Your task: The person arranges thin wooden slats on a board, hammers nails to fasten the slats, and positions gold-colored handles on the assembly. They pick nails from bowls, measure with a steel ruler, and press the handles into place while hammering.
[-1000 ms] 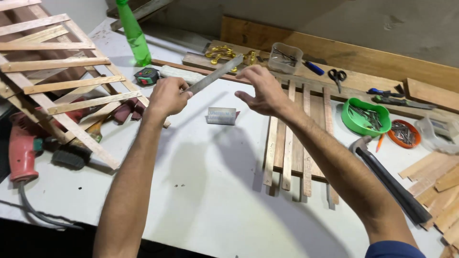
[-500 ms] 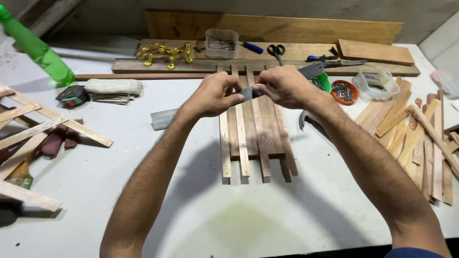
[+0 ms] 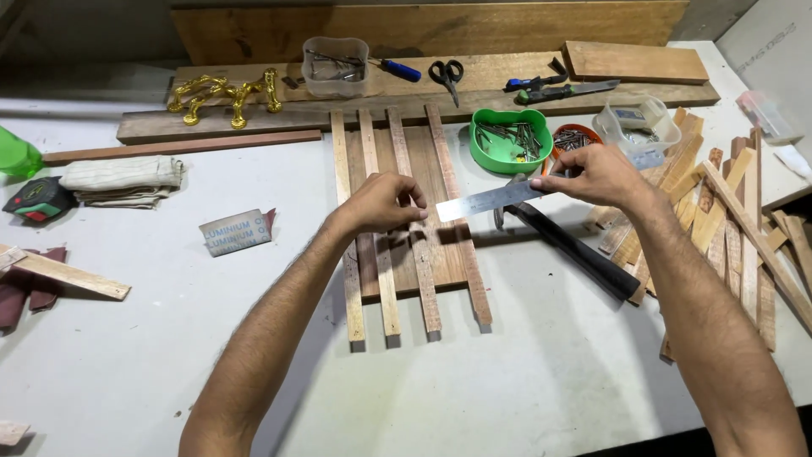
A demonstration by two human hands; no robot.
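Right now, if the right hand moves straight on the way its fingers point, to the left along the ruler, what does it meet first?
Probably the left hand, which rests on the wooden slats. The right hand holds the steel ruler, whose far end already almost reaches those fingers; heights are unclear.

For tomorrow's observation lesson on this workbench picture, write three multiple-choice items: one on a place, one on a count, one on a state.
1. Where does the green bowl of nails stand?
A. right of the slat panel
B. on the folded cloth
C. at the table's near edge

2. How many long slats lie across the slat panel?
A. two
B. four
C. seven

3. What is the right hand doing?
A. resting flat and empty
B. gripping the hammer
C. holding a steel ruler by one end

Answers: 1 A, the bowl sits beside the panel's upper right corner. 2 B, four slats run lengthwise. 3 C, its fingers pinch the ruler while the hammer lies on the table.
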